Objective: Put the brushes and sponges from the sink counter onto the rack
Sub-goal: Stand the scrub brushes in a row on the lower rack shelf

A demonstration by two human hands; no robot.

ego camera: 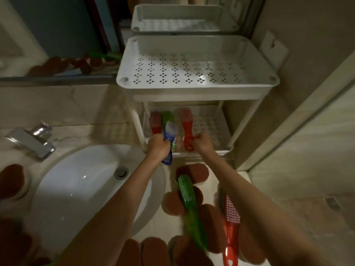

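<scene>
A white two-tier rack [197, 89] stands at the right end of the sink counter. Its lower shelf [211, 123] holds a red brush [155, 121] and a green brush [166, 117] at the left. My left hand [158, 145] grips a blue brush [170, 134] at the shelf's front edge. My right hand [203, 143] holds the handle of another red brush [186, 127] that lies on the shelf. On the counter lie a green brush [189, 206], a red brush [231, 223] and several brown round sponges [194, 172].
The white basin [80, 181] and chrome tap [32, 139] sit to the left. More brown sponges [11, 181] lie on the counter's left edge. A mirror behind reflects the rack. The rack's perforated top shelf [192, 70] holds nothing.
</scene>
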